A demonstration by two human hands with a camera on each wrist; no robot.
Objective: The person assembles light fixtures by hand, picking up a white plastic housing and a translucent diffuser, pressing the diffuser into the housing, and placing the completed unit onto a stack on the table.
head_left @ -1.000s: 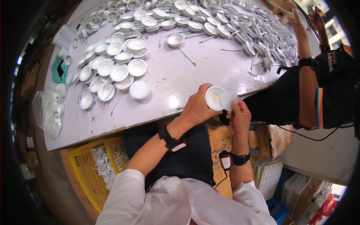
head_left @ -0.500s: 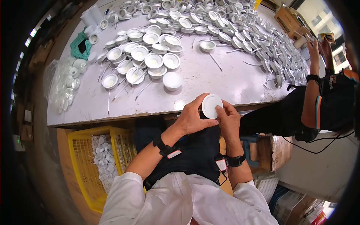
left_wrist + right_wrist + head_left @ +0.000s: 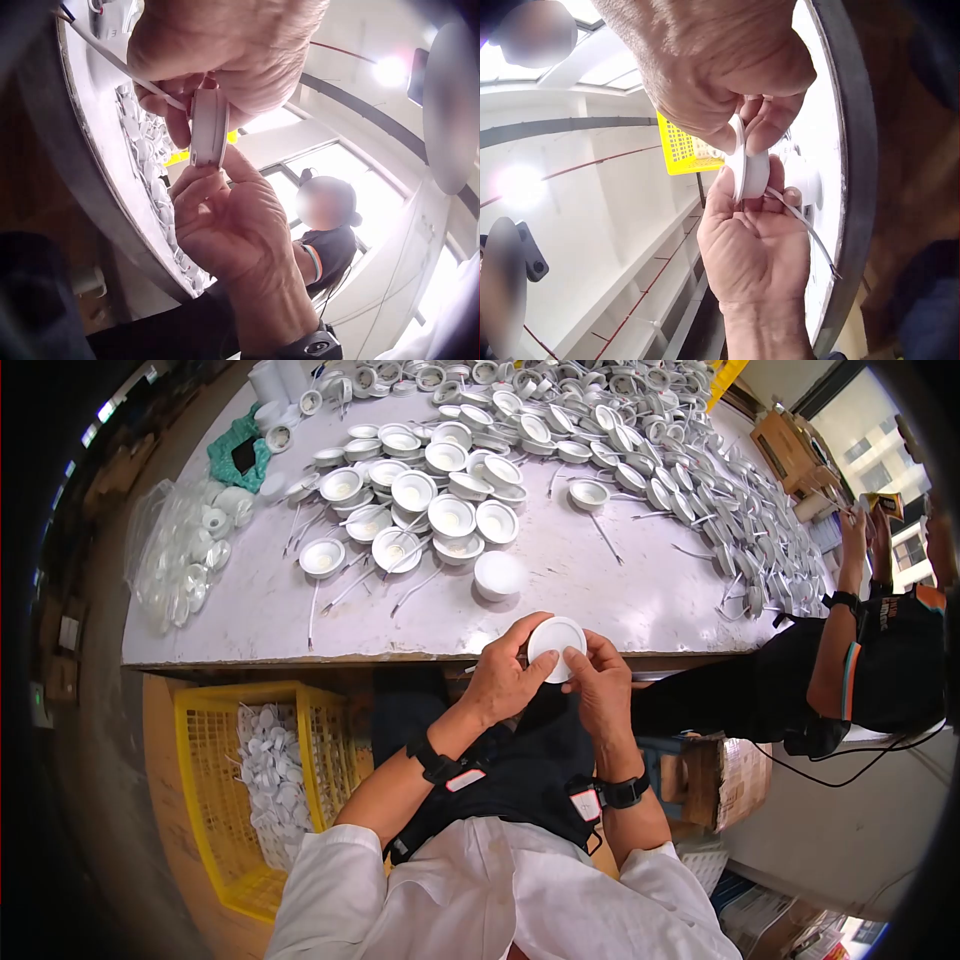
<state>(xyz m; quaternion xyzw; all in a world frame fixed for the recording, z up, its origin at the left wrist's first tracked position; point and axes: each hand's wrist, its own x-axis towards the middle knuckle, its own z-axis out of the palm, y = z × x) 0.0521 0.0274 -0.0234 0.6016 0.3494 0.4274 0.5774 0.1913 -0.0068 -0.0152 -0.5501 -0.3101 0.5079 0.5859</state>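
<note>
Both hands hold one round white lamp (image 3: 556, 641) at the table's front edge, its flat white face toward the head camera. The left hand (image 3: 502, 678) grips its left side, thumb on the face; the right hand (image 3: 603, 688) grips its right side, thumb also on the face. From the side, in the left wrist view, the lamp (image 3: 209, 127) shows a rim and a short body, with a cable beside the fingers. In the right wrist view the cable (image 3: 802, 217) ends in bare wires. A white-faced lamp (image 3: 499, 575) sits on the table just beyond the hands.
Many open-faced lamps with cables (image 3: 413, 491) lie on the table (image 3: 260, 622). A plastic bag of white parts (image 3: 190, 560) and a green cloth (image 3: 238, 452) are at left. Below stands a yellow crate (image 3: 215, 800). Another person (image 3: 880, 650) is at right.
The separate white disc now covers the lamp's open face, and both thumbs have come onto it. The head view has shifted, so the table's things appear further right.
</note>
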